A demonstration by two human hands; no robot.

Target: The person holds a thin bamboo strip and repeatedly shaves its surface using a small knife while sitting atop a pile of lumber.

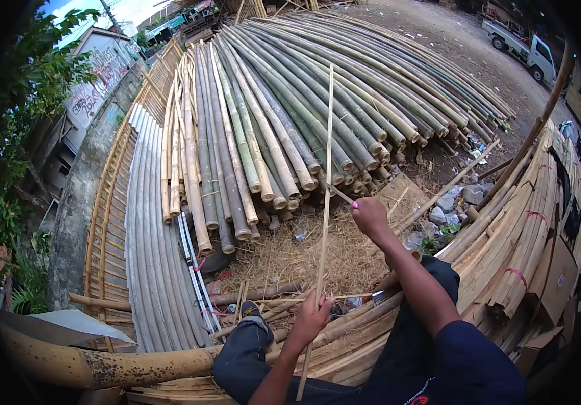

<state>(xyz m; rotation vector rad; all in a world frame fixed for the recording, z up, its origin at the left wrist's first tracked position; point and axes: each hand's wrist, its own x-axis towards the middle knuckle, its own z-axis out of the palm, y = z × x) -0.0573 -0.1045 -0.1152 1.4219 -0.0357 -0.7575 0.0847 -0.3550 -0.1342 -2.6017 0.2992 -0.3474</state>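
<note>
My left hand [309, 317] is closed around a long, thin bamboo strip [324, 250], low down near my leg. The strip stands almost upright, running from beside my lap to high over the bamboo pile. My right hand [370, 216] is closed in a fist, higher and farther right. From it a narrow dark knife blade [342, 196] points left, its tip meeting or crossing the strip. The handle is hidden in my fingers, and a small pink spot shows at the thumb. Another thin strip [351, 295] extends sideways behind my left hand.
A big stack of bamboo poles [284, 115] fans out ahead. Split bamboo bundles [507, 256] lie at my right, stones [449, 202] beyond. Shavings [284, 256] cover the ground. Corrugated sheets [155, 243] and a bamboo ladder [105, 236] are leftward; a thick pole [135, 364] crosses in front.
</note>
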